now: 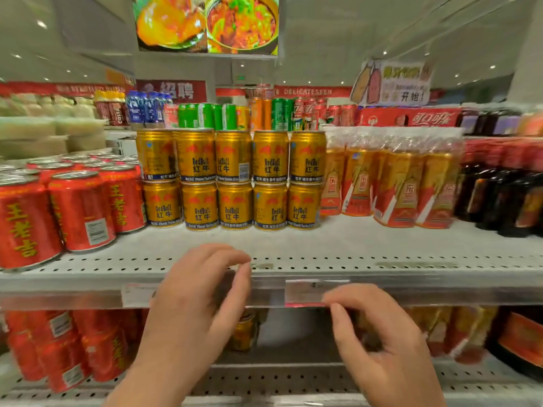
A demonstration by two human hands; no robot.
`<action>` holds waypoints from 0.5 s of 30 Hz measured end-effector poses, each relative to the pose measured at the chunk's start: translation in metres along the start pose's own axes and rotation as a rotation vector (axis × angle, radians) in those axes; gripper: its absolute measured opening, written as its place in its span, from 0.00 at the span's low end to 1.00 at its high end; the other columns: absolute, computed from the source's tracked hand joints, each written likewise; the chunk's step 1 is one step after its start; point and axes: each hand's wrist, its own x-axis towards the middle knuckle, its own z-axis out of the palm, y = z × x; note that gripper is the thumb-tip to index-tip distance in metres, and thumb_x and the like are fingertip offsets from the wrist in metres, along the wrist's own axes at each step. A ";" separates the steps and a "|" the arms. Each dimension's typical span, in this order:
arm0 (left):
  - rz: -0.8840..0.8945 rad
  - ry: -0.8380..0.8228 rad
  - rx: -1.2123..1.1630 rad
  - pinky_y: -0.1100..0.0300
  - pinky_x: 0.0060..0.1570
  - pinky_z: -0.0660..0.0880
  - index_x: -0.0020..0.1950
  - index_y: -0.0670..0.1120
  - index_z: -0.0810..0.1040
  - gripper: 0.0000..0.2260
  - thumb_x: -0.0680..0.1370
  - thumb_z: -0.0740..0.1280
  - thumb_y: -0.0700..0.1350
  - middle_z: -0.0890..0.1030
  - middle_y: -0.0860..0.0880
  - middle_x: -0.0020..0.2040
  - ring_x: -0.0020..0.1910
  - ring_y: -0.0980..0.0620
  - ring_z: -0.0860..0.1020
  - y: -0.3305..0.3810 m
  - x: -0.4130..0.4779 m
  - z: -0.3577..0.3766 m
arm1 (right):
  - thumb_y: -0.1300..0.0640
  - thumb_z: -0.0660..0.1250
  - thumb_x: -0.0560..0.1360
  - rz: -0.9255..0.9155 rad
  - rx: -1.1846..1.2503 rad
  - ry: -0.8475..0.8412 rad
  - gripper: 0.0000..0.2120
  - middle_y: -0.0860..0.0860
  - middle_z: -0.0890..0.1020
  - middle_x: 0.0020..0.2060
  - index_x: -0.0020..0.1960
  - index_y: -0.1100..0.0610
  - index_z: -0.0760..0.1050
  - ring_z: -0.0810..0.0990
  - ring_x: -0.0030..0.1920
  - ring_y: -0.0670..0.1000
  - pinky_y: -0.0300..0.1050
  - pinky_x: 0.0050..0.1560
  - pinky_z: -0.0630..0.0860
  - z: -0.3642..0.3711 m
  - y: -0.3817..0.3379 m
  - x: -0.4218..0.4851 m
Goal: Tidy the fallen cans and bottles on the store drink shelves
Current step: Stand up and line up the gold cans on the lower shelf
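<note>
Hovering at the shelf point(352, 245) edge, left hand point(191, 304) and right hand point(379, 342) are hanging apart, fingers loosely curled, gripping nothing; gold Red Bull cans point(235, 177) are standing upright in two tiers behind them.

Top middle of the frame: big bright food picture point(207, 23). Under it, far back: red sign point(173, 91) with white letters, long red banner point(307, 91). Upper right: paper sign point(393, 83) with drawn bottles. Left edge: blurry pale tubs point(32, 124). Lower middle: small price tag point(305, 292).
</note>
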 end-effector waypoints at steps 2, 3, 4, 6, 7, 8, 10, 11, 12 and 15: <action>-0.064 -0.110 0.127 0.58 0.61 0.72 0.61 0.49 0.81 0.12 0.83 0.64 0.53 0.80 0.56 0.58 0.58 0.56 0.77 0.008 0.016 0.017 | 0.51 0.64 0.79 0.016 -0.075 0.008 0.10 0.36 0.78 0.56 0.59 0.47 0.77 0.77 0.60 0.43 0.32 0.62 0.69 -0.026 0.017 0.012; -0.101 -0.168 0.190 0.54 0.62 0.73 0.63 0.49 0.81 0.14 0.83 0.63 0.54 0.80 0.55 0.60 0.59 0.53 0.77 0.012 0.020 0.025 | 0.50 0.63 0.80 0.045 -0.137 -0.017 0.12 0.36 0.76 0.59 0.63 0.46 0.75 0.74 0.64 0.41 0.34 0.65 0.67 -0.038 0.028 0.018; -0.125 -0.216 0.242 0.51 0.61 0.74 0.64 0.49 0.81 0.16 0.83 0.61 0.55 0.81 0.54 0.60 0.59 0.51 0.78 0.015 0.022 0.033 | 0.48 0.63 0.81 0.085 -0.205 -0.051 0.14 0.36 0.75 0.61 0.66 0.46 0.74 0.71 0.66 0.40 0.37 0.68 0.66 -0.049 0.040 0.023; -0.118 -0.246 0.299 0.46 0.56 0.76 0.59 0.47 0.83 0.19 0.82 0.57 0.56 0.84 0.52 0.57 0.55 0.48 0.81 0.016 0.019 0.042 | 0.44 0.62 0.81 0.165 -0.316 -0.116 0.17 0.38 0.75 0.62 0.68 0.46 0.73 0.69 0.66 0.39 0.44 0.71 0.66 -0.068 0.063 0.028; -0.110 -0.230 0.308 0.46 0.55 0.76 0.57 0.46 0.84 0.21 0.82 0.56 0.55 0.84 0.51 0.56 0.54 0.47 0.82 0.015 0.016 0.045 | 0.42 0.60 0.81 0.184 -0.361 -0.147 0.18 0.40 0.76 0.61 0.67 0.47 0.74 0.70 0.65 0.40 0.46 0.70 0.66 -0.075 0.072 0.029; -0.110 -0.203 0.317 0.45 0.56 0.76 0.57 0.45 0.85 0.21 0.82 0.56 0.55 0.85 0.50 0.56 0.55 0.46 0.82 0.015 0.013 0.046 | 0.40 0.58 0.81 0.182 -0.398 -0.180 0.19 0.40 0.76 0.60 0.66 0.48 0.75 0.71 0.64 0.41 0.47 0.70 0.66 -0.081 0.079 0.028; -0.109 -0.152 0.349 0.44 0.58 0.75 0.58 0.44 0.85 0.22 0.82 0.56 0.54 0.85 0.49 0.56 0.56 0.46 0.82 0.016 0.009 0.050 | 0.38 0.55 0.82 0.152 -0.433 -0.237 0.22 0.41 0.77 0.62 0.67 0.48 0.76 0.70 0.65 0.42 0.47 0.72 0.64 -0.087 0.089 0.024; -0.110 -0.135 0.367 0.43 0.59 0.75 0.58 0.43 0.85 0.22 0.82 0.55 0.54 0.85 0.48 0.57 0.57 0.45 0.82 0.018 0.007 0.053 | 0.38 0.54 0.83 0.132 -0.442 -0.250 0.22 0.41 0.76 0.64 0.68 0.48 0.75 0.70 0.67 0.42 0.46 0.73 0.63 -0.089 0.093 0.022; -0.113 -0.123 0.385 0.42 0.60 0.74 0.58 0.43 0.85 0.22 0.82 0.55 0.53 0.85 0.48 0.57 0.57 0.44 0.82 0.019 0.006 0.055 | 0.38 0.53 0.83 0.112 -0.450 -0.255 0.23 0.41 0.76 0.65 0.69 0.48 0.74 0.69 0.68 0.42 0.45 0.75 0.60 -0.090 0.095 0.020; -0.139 -0.118 0.423 0.39 0.65 0.70 0.61 0.44 0.84 0.23 0.83 0.52 0.53 0.84 0.47 0.60 0.61 0.43 0.80 0.022 0.002 0.060 | 0.40 0.53 0.83 0.067 -0.447 -0.258 0.22 0.42 0.75 0.66 0.71 0.48 0.72 0.68 0.70 0.43 0.38 0.76 0.52 -0.091 0.099 0.018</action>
